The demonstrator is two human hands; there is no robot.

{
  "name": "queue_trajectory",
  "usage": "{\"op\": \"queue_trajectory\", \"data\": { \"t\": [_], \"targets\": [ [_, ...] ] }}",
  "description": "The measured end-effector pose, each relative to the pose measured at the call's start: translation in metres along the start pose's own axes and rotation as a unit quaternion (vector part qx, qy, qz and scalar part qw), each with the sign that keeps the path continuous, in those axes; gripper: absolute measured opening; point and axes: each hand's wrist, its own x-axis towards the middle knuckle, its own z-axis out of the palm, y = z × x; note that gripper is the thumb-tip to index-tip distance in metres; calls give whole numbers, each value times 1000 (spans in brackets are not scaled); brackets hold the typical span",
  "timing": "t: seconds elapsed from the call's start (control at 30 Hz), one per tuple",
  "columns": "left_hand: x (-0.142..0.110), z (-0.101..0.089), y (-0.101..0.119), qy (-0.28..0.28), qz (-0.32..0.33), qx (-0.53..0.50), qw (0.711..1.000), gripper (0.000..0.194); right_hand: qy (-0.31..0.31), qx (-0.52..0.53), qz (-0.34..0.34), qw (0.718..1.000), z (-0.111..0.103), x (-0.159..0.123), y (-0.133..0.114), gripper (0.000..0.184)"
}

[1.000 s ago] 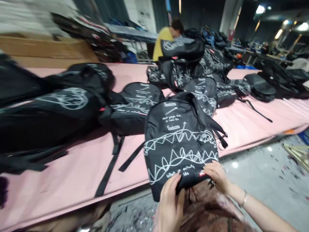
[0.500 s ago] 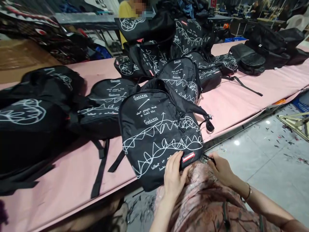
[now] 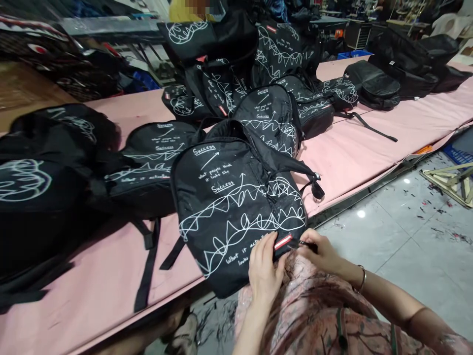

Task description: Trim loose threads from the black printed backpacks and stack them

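A black backpack [image 3: 236,207] with white "Success" lettering and scribbled lines lies face up, its lower end over the table's front edge. My left hand [image 3: 264,271] grips the bottom edge, fingers on the front panel and thumb below. Just right of those fingers is a red and white label [image 3: 283,242] on the backpack. Closed around a small dark pointed tool, which looks like thread snips [image 3: 306,243], my right hand [image 3: 323,254] is at the label's right end. The tool's tip is too small to make out clearly.
Several more black backpacks [image 3: 266,106] are piled across the pink-covered table [image 3: 343,153]. A strap [image 3: 148,276] hangs near its front edge. Thread scraps litter the tiled floor [image 3: 391,227], where a metal frame [image 3: 449,177] stands at right. A person in yellow [image 3: 177,11] is behind the table.
My right hand has moved left with the dark tool, from beside the backpack's corner to the label. My left hand keeps its grip. The whole view has shifted slightly.
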Motion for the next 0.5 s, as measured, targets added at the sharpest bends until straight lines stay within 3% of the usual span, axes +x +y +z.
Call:
{"op": "queue_trajectory", "data": {
  "t": [0.1, 0.17, 0.27, 0.37, 0.43, 0.5],
  "targets": [
    [-1, 4, -2, -24, 5, -3, 1000, 47, 35, 286, 14, 958, 1, 13, -7, 33],
    [1, 7, -1, -30, 11, -14, 999, 48, 49, 360, 17, 931, -2, 21, -11, 33],
    [14, 8, 6, -23, 31, -9, 999, 43, 81, 370, 54, 924, -11, 27, -12, 31],
    [29, 2, 13, -50, 117, 44, 991, 28, 136, 338, 119, 924, -19, 18, -5, 30],
    [35, -1, 9, -80, 183, 56, 978, 25, 162, 299, 166, 926, -20, 7, 4, 26],
    [39, 2, -6, -95, 200, 10, 975, 28, 182, 220, 177, 942, -16, -2, 17, 20]
  ]
}}
